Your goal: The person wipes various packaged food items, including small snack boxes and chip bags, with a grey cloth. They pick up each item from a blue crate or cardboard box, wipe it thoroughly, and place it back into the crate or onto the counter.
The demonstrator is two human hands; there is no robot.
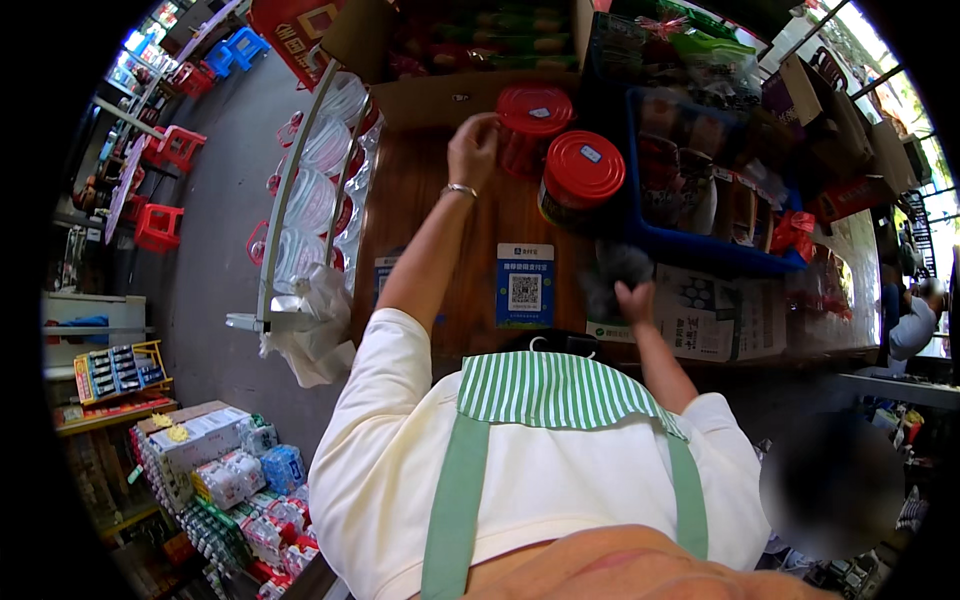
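Note:
My left hand (474,146), with a bracelet at the wrist, has its curled fingers at the left edge of a red-lidded plastic jar (535,109). Whether it grips the jar or only touches it is unclear. Just in front of that jar stands a second red-lidded jar (585,166); both lids bear small labels. A dark cloth (624,270), blurred, is in my right hand (636,300) on the wooden counter (472,225). A blue payment-code card (525,286) lies left of it, and a green-and-white card (609,330) is partly covered below it.
On the right is a blue plastic crate (705,244) of packaged goods, with flattened printed cardboard (701,315) before it. An open carton (450,109) stands behind the jars. Clear red-trimmed containers (307,202) fill a metal rack (266,292) at the left edge. Bottle packs (232,472) stand lower left.

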